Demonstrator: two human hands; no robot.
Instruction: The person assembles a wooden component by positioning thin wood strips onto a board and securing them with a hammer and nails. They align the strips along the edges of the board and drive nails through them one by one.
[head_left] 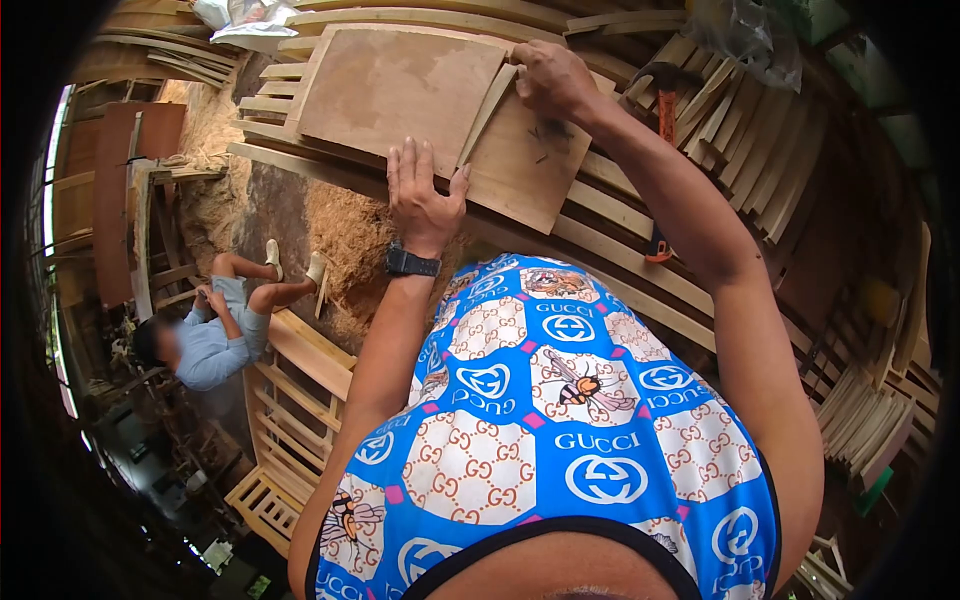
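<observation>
Slatted wood bench, sawdust floor, left hand flat, right hand gripping board

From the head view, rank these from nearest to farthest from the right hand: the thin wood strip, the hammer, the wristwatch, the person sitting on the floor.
1. Thin wood strip: just left of the right hand, on the board.
2. Hammer: to its right, among the slats.
3. Wristwatch: lower left, on the left hand's wrist.
4. Person sitting: far lower left, on the floor.
</observation>
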